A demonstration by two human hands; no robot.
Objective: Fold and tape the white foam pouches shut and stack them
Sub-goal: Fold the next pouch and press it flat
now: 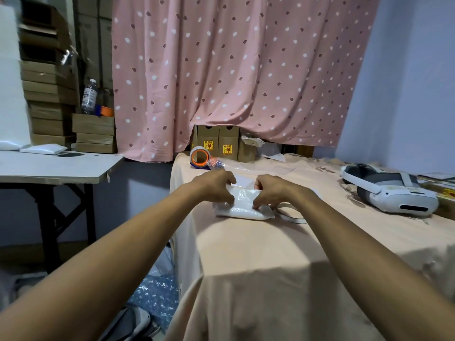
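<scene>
Left grip (216, 185) and right grip (270, 190) both pinched the folded pouch (243, 210) on the worktop (246, 254), where the flap might spring open if either let go to fetch the tape (200, 146) behind it.

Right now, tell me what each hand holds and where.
Both hold the white foam pouch: the left hand pinches its folded top flap at the left end, the right hand at the right end.

Pink dotted curtain (246, 70) behind, pale blue wall (406, 82) right, folding table (56, 168) left.
</scene>
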